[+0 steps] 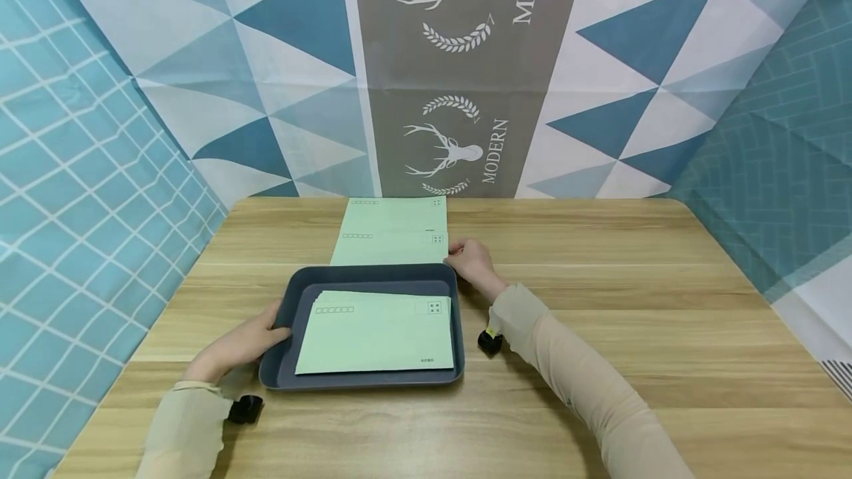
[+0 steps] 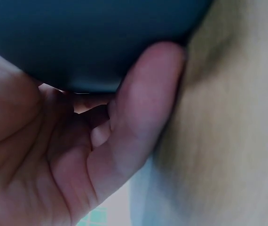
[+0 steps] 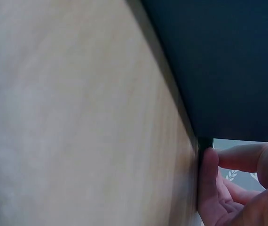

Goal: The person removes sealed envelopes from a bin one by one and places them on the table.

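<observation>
Tray (image 1: 359, 381), gripped at its nine o'clock by the left hand (image 1: 242, 342), warrants steadying; right hand (image 1: 474, 265), two o'clock, fingers nearly meeting, hold indeterminate.

The envelopes (image 1: 376, 335) look like matt paper, the tray (image 1: 362, 381) smooth plastic, the table (image 1: 639, 301) faintly glossy wood

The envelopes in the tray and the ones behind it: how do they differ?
The front envelopes lie in the tray; the back envelopes lie on the table beyond it. The front envelopes are closely stacked and slightly fanned; the back envelopes are stepped, so two rows of boxes show. The right hand is at the back envelopes' right edge; no hand is on the front envelopes. Both are pale green with printed boxes.
</observation>
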`<control>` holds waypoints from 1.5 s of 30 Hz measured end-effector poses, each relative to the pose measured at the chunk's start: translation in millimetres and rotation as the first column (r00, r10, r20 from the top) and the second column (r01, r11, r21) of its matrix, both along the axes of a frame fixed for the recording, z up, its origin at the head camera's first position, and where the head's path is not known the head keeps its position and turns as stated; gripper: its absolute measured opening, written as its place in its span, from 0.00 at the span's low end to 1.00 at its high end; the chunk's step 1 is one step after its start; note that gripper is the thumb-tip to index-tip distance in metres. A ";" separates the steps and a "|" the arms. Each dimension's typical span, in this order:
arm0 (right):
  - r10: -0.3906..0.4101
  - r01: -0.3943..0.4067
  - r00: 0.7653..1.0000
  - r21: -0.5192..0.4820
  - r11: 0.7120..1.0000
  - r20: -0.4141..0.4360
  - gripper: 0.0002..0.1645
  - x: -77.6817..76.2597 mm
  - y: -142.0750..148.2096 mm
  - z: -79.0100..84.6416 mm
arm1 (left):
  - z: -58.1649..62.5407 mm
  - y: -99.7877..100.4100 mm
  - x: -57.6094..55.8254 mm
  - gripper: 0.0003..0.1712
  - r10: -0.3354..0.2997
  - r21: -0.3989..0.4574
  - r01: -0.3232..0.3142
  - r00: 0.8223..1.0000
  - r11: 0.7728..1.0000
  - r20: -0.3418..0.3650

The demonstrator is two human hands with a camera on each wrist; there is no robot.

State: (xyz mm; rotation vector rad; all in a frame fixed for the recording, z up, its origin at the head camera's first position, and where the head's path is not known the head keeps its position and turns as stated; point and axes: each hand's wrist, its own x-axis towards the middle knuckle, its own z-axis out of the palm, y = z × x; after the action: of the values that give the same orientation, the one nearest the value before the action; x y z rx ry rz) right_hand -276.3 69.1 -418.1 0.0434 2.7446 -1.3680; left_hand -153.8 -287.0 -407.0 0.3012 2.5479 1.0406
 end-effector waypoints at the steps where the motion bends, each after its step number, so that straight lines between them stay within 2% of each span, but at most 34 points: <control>1: -0.002 0.002 1.000 0.002 1.000 -0.002 0.13 0.1 0.2 -0.3 | -0.1 0.0 -0.1 0.38 0.000 -0.001 0.000 1.000 1.000 0.000; 16: -0.024 0.024 1.000 0.022 0.999 0.009 0.10 -0.1 2.5 -2.3 | -2.4 0.0 -0.8 0.38 0.000 0.019 0.000 1.000 1.000 0.023; 22: -0.028 0.027 1.000 0.032 0.999 0.014 0.10 0.3 3.7 -1.1 | -3.8 -0.5 -1.5 0.38 0.008 0.014 -0.008 1.000 1.000 0.007; 29: 0.049 -0.044 0.997 -0.075 0.996 0.064 0.13 6.4 7.1 1.3 | -4.3 -1.4 -0.2 0.39 0.011 0.019 -0.011 1.000 1.000 0.022; 34: 0.113 -0.107 0.991 -0.084 0.991 0.072 0.13 14.5 8.7 6.5 | -6.4 -5.0 -1.0 0.38 0.026 0.038 -0.028 0.998 0.999 0.052; 37: 0.129 -0.127 0.991 -0.068 0.990 0.023 0.13 20.2 10.4 9.7 | -6.4 -5.9 -1.6 0.38 0.024 0.042 -0.027 0.998 0.999 0.052; 40: 0.160 -0.160 0.982 0.003 0.987 -0.100 0.13 27.5 12.0 15.3 | -6.0 -5.5 -1.7 0.38 0.015 0.055 -0.018 0.999 0.998 0.052; 43: 0.225 -0.197 0.946 0.139 0.971 -0.232 0.13 36.6 12.9 23.3 | -5.8 -4.3 -1.6 0.38 0.021 0.078 -0.027 0.997 0.997 0.076; 45: 0.285 -0.224 0.916 0.228 0.947 -0.282 0.13 43.5 13.2 29.1 | -5.7 -3.5 -1.7 0.38 0.027 0.089 -0.035 0.996 0.995 0.089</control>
State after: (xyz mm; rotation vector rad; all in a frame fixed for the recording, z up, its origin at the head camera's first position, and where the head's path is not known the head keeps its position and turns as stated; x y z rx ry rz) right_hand -232.8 82.3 -389.0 -0.5498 2.9866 -1.1204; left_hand -155.5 -290.6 -412.7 0.2354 2.4387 1.1569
